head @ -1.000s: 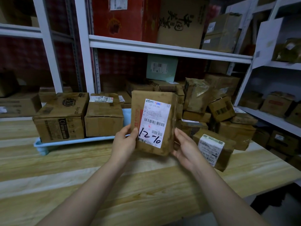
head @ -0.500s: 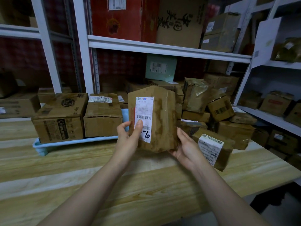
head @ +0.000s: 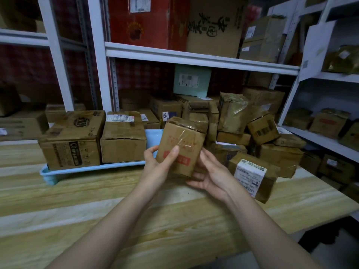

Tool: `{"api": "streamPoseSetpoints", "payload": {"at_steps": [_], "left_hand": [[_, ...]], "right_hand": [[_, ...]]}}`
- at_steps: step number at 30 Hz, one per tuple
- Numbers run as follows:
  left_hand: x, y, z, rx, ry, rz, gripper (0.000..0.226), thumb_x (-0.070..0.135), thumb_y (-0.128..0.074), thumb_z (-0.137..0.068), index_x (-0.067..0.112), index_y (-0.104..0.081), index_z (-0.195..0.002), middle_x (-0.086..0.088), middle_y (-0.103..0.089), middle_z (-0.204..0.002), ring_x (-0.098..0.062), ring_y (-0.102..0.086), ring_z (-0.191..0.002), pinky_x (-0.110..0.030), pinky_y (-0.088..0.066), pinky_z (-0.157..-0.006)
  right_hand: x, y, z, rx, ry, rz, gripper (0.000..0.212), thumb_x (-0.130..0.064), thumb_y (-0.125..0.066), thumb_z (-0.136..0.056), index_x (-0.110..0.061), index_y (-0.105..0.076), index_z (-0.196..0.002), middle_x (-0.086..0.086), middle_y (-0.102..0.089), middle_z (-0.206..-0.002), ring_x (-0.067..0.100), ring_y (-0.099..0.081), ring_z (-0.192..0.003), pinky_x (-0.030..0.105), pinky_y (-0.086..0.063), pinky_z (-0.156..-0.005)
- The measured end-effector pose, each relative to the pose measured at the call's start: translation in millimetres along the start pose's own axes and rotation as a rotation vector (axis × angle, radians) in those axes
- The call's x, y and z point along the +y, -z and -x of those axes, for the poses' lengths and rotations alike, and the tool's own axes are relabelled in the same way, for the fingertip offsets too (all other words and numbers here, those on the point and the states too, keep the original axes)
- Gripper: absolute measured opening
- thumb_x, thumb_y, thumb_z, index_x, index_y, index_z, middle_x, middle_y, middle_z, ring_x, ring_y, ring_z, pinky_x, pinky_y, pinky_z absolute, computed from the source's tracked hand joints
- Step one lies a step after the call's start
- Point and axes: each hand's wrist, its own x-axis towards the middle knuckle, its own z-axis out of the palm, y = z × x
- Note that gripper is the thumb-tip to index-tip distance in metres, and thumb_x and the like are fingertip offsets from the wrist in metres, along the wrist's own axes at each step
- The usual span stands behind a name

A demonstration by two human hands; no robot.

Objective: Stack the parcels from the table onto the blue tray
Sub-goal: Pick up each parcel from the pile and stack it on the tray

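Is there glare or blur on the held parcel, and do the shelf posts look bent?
Head view: tape on the held parcel glints and its red print is blurred; the shelf post bows from the wide lens; light is dim.

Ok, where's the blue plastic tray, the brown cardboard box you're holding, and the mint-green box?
blue plastic tray point(head: 93, 167): head view, front rim
brown cardboard box point(head: 182, 144): head view, front face
mint-green box point(head: 202, 88): head view, front face

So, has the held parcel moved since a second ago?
Yes. The parcel has turned, its white label swung left out of sight, but stays before the right end of the blue tray.
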Motion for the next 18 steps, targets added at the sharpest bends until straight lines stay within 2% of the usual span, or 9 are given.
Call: {"api": "streamPoseSetpoints", "payload": {"at_steps": [2, 4, 6, 9, 11, 15, 17, 18], "left_hand": [[1.5, -0.2, 0.5, 0.006, 0.008, 0.017, 0.072, 0.066, -0.063, -0.069, 0.031, -0.035, -0.125, 0.012, -0.058, -0.108, 0.000, -0.055, -0.097, -0.037, -0.045, -0.099], [2.2, 2.0, -0.7, 0.040, 0.035, 0.012, 0.066, 0.069, -0.055, -0.076, 0.026, -0.041, -0.124, 0.011, -0.057, -0.109, 0.002, -0.051, -0.093, -0.035, -0.043, -0.092], [1.8, 4.8, -1.5, 0.083, 0.046, -0.004, 0.069, 0.076, -0.049, -0.074, 0.024, -0.047, -0.119, 0.008, -0.057, -0.113, -0.002, -0.053, -0.096, -0.035, -0.043, -0.091], [1.9, 8.2, -1.9, 0.137, 0.031, -0.010, 0.077, 0.084, -0.051, -0.069, 0.025, -0.048, -0.118, 0.005, -0.056, -0.120, -0.013, -0.055, -0.108, -0.039, -0.044, -0.101], [1.9, 10.0, -1.3, 0.115, 0.043, -0.011, 0.066, 0.073, -0.055, -0.078, 0.024, -0.045, -0.121, 0.004, -0.056, -0.120, -0.014, -0.056, -0.108, -0.038, -0.046, -0.099], [1.0, 11.6, -1.5, 0.113, 0.035, 0.010, 0.039, 0.038, -0.062, -0.092, 0.023, -0.043, -0.123, 0.003, -0.055, -0.118, -0.003, -0.055, -0.094, -0.022, -0.045, -0.077], [1.1, 12.7, -2.0, 0.122, 0.036, 0.020, 0.037, 0.034, -0.059, -0.095, 0.021, -0.045, -0.127, 0.004, -0.056, -0.112, -0.004, -0.056, -0.092, -0.023, -0.046, -0.078], [-0.2, 13.8, -3.1, 0.120, 0.047, 0.018, 0.038, 0.034, -0.058, -0.096, 0.020, -0.046, -0.129, 0.004, -0.057, -0.113, -0.008, -0.057, -0.096, -0.026, -0.047, -0.085]], "right_hand": [[0.1, 0.8, -0.6, -0.024, -0.031, -0.042, 0.057, -0.039, -0.065, -0.086, -0.038, -0.050, -0.141, 0.008, -0.060, -0.136, 0.046, -0.060, -0.119, 0.068, -0.046, -0.098], [0.2, 2.3, 0.2, -0.044, -0.048, -0.073, 0.052, -0.039, -0.064, -0.088, -0.035, -0.052, -0.138, 0.010, -0.060, -0.136, 0.047, -0.063, -0.114, 0.068, -0.047, -0.096], [0.9, 2.3, 0.9, -0.054, -0.064, -0.094, 0.041, -0.040, -0.059, -0.093, -0.030, -0.057, -0.133, 0.015, -0.064, -0.132, 0.046, -0.065, -0.111, 0.066, -0.050, -0.093], [2.8, 1.9, 1.3, -0.008, -0.089, -0.070, 0.036, -0.041, -0.056, -0.095, -0.025, -0.062, -0.127, 0.016, -0.067, -0.125, 0.042, -0.065, -0.111, 0.063, -0.052, -0.091], [4.5, 1.5, 1.6, 0.046, -0.095, -0.054, 0.032, -0.039, -0.055, -0.098, -0.022, -0.065, -0.123, 0.015, -0.068, -0.123, 0.040, -0.063, -0.114, 0.062, -0.052, -0.092], [6.9, 2.9, 1.5, 0.126, -0.062, -0.158, 0.018, -0.029, -0.055, -0.100, -0.018, -0.068, -0.105, 0.007, -0.071, -0.114, 0.030, -0.064, -0.106, 0.060, -0.047, -0.101], [7.3, 7.3, -0.9, 0.160, -0.034, -0.209, 0.015, -0.024, -0.056, -0.100, -0.016, -0.069, -0.102, 0.006, -0.072, -0.110, 0.027, -0.063, -0.107, 0.057, -0.046, -0.104], [7.8, 9.9, -2.5, 0.174, -0.019, -0.227, 0.017, -0.021, -0.056, -0.100, -0.013, -0.070, -0.106, 0.008, -0.073, -0.110, 0.026, -0.064, -0.109, 0.055, -0.046, -0.105]]}}
